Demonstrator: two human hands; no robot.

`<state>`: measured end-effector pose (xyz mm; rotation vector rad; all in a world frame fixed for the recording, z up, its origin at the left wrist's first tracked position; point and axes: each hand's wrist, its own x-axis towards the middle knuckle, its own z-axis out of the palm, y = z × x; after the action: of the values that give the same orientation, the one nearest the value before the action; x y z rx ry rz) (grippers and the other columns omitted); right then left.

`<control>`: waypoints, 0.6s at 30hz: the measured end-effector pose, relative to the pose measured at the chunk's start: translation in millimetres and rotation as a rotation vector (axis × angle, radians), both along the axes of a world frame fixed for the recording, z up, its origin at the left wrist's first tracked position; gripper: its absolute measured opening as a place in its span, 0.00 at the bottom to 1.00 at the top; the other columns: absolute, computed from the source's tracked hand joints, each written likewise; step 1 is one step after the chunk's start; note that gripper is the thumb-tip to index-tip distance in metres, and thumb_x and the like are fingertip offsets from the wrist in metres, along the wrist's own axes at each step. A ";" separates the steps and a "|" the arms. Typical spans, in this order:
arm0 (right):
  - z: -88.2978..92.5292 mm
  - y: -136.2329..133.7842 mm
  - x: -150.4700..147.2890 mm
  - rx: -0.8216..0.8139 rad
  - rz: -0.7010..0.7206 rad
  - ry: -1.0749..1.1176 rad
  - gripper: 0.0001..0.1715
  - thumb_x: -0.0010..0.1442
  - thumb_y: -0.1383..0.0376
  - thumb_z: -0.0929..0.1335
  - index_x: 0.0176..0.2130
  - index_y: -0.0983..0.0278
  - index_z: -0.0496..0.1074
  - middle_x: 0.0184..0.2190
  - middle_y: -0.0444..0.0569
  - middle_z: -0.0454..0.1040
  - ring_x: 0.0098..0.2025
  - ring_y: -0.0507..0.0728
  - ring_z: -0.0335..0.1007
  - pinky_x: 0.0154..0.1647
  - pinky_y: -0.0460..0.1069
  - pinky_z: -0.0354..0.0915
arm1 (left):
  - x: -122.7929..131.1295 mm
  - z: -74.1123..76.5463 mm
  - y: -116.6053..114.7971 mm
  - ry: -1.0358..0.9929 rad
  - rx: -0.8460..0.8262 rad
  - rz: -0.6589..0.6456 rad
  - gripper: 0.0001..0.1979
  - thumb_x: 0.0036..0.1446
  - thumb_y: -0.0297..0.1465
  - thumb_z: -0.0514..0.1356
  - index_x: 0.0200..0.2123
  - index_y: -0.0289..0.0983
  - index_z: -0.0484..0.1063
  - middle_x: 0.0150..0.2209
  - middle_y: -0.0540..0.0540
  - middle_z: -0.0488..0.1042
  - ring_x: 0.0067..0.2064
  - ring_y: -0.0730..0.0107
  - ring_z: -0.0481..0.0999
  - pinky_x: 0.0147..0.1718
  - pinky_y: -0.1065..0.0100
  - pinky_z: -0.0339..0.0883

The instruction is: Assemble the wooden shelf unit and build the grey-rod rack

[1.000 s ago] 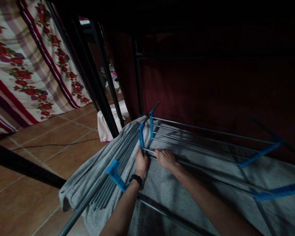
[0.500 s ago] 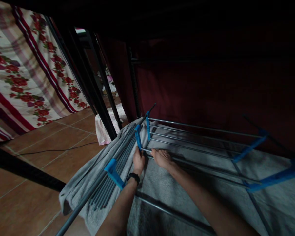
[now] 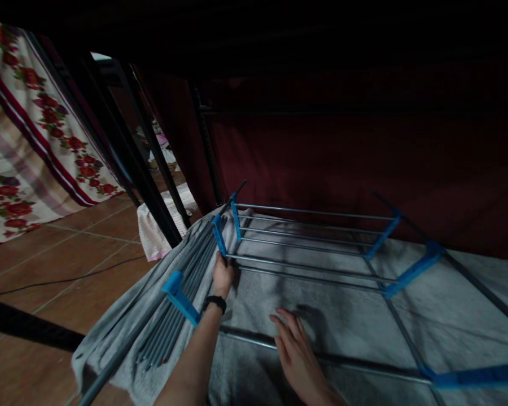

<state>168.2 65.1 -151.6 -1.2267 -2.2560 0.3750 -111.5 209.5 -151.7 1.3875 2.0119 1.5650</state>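
A partly assembled rack of grey metal tubes with blue plastic brackets lies on a grey blanket [image 3: 254,299]. My left hand [image 3: 223,276], with a dark band at the wrist, is closed around the lower end of a blue bracket [image 3: 219,235], where a crossbar [image 3: 305,265] meets it. My right hand [image 3: 296,352] is open, fingers apart, just over the nearest crossbar [image 3: 254,340]; it holds nothing. Another blue bracket [image 3: 181,299] sits on the near left side pole. Several loose grey tubes [image 3: 169,321] lie bundled left of my left hand.
A black metal frame [image 3: 127,152] stands at the left, with a dark beam overhead. Dark red cloth [image 3: 322,163] hangs behind. Beyond the frame are a floral cloth [image 3: 46,129], a pale striped cloth [image 3: 154,228] and a thin cable [image 3: 80,275] on the tiled floor [image 3: 88,242].
My right hand has let go of the crossbar and moved back toward me, its fingers now apart. My left hand stays on the bracket. The view has shifted to the right.
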 end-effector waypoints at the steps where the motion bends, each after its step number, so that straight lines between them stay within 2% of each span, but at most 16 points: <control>1: -11.5 -13.9 12.5 -0.004 -0.013 -0.012 0.31 0.63 0.71 0.59 0.63 0.53 0.63 0.62 0.48 0.65 0.63 0.58 0.62 0.61 0.55 0.65 | 1.0 0.5 0.2 0.001 -0.004 0.033 0.24 0.56 0.24 0.52 0.57 0.38 0.62 0.42 0.39 0.76 0.51 0.55 0.74 0.54 0.50 0.66; 5: -48.9 -47.3 54.5 0.012 0.048 -0.104 0.36 0.58 0.76 0.62 0.62 0.53 0.66 0.61 0.49 0.68 0.61 0.60 0.65 0.58 0.54 0.67 | 13.1 0.7 -8.6 0.064 -0.011 0.133 0.26 0.54 0.22 0.55 0.58 0.36 0.61 0.52 0.35 0.72 0.57 0.53 0.70 0.57 0.49 0.63; 8: -56.6 -56.2 70.7 0.026 0.077 -0.157 0.41 0.53 0.80 0.62 0.62 0.56 0.65 0.63 0.52 0.66 0.62 0.61 0.63 0.58 0.56 0.66 | 29.2 1.1 -24.8 0.148 -0.022 0.177 0.31 0.56 0.25 0.56 0.63 0.34 0.55 0.59 0.32 0.63 0.61 0.49 0.65 0.60 0.48 0.60; 10: -50.8 -59.4 73.0 0.012 0.079 -0.180 0.41 0.53 0.80 0.62 0.63 0.59 0.64 0.64 0.54 0.64 0.63 0.62 0.62 0.58 0.57 0.66 | 40.3 3.3 -36.0 0.225 0.004 0.176 0.34 0.57 0.25 0.55 0.65 0.33 0.50 0.63 0.32 0.58 0.63 0.47 0.61 0.62 0.49 0.58; 12: -39.3 -61.4 71.0 -0.012 0.055 -0.184 0.39 0.54 0.80 0.62 0.62 0.59 0.64 0.64 0.53 0.64 0.62 0.61 0.63 0.59 0.57 0.65 | 50.2 7.2 -44.4 0.345 0.049 0.117 0.35 0.56 0.23 0.54 0.66 0.34 0.48 0.64 0.33 0.54 0.65 0.47 0.58 0.63 0.49 0.56; 15: -20.7 -59.0 67.8 -0.016 -0.030 -0.139 0.37 0.58 0.79 0.60 0.62 0.55 0.65 0.62 0.49 0.66 0.60 0.59 0.64 0.60 0.56 0.63 | 62.4 15.2 -49.0 0.567 0.058 -0.055 0.34 0.55 0.20 0.52 0.66 0.34 0.52 0.65 0.34 0.54 0.67 0.49 0.55 0.64 0.49 0.55; 18: -10.7 -46.2 71.7 0.004 -0.115 -0.100 0.33 0.61 0.77 0.58 0.62 0.56 0.65 0.60 0.49 0.69 0.58 0.59 0.65 0.60 0.58 0.62 | 73.9 23.8 -44.7 0.754 0.003 -0.221 0.33 0.54 0.20 0.52 0.65 0.33 0.55 0.65 0.32 0.56 0.68 0.49 0.54 0.65 0.47 0.51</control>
<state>239.9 18.9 -162.3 -1.3936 -2.2554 0.2709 -37.6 164.8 -127.8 2.3591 2.0877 1.0257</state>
